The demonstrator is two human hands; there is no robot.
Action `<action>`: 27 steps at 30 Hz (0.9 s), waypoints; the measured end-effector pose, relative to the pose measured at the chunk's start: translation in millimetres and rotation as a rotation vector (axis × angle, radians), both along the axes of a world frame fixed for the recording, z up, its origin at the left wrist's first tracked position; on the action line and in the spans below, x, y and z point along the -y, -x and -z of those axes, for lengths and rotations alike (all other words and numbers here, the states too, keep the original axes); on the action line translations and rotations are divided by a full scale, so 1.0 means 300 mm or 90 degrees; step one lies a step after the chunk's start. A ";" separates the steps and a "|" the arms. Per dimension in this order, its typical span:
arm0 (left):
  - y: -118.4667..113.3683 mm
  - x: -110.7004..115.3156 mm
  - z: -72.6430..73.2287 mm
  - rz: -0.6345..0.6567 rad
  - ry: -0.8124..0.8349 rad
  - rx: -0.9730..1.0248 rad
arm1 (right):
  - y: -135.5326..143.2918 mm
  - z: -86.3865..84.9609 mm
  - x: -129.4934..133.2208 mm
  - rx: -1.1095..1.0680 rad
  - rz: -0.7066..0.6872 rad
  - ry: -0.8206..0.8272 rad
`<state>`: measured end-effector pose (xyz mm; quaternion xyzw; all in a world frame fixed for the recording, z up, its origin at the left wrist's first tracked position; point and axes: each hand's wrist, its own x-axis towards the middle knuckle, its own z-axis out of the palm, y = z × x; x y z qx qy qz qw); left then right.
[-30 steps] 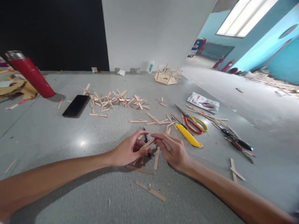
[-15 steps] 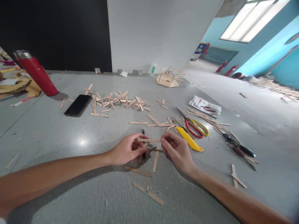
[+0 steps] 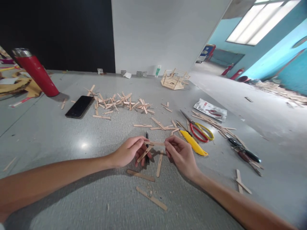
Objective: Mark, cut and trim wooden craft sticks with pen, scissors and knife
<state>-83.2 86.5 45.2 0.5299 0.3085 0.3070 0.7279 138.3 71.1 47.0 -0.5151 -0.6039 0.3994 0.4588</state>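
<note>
A craft stick [image 3: 155,144] with a small dark mark or slot is stretched level between both hands. My left hand [image 3: 129,150] pinches its left end between thumb and fingers. A second craft stick [image 3: 144,154], also marked, lies slantwise against the lower fingers of that hand. My right hand [image 3: 181,155] pinches the other end, fingers curled. A black pen [image 3: 147,135] shows behind and below the left fingers, partly hidden. On the table under the hands lie a marked stick [image 3: 159,164], a plain stick [image 3: 140,175] and another stick [image 3: 152,198] nearest me.
Right of my hands lie a yellow utility knife [image 3: 194,143], scissors [image 3: 201,130], pliers [image 3: 247,155] and a white packet [image 3: 211,109]. A stick pile [image 3: 124,102], phone [image 3: 80,106], red bottle [image 3: 38,73] and stick-built frame [image 3: 174,80] stand farther back.
My left thumb has moved up onto the level stick's end, uncovering more of the slanted second stick. The right hand keeps its pinch. The view has shifted slightly.
</note>
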 end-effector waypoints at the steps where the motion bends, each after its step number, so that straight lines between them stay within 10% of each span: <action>1: 0.000 0.000 0.000 0.002 0.000 0.001 | 0.000 0.001 0.000 -0.001 0.000 0.000; 27: 0.002 -0.008 0.022 -0.137 -0.077 0.053 | -0.018 0.047 -0.005 -0.012 0.013 -0.027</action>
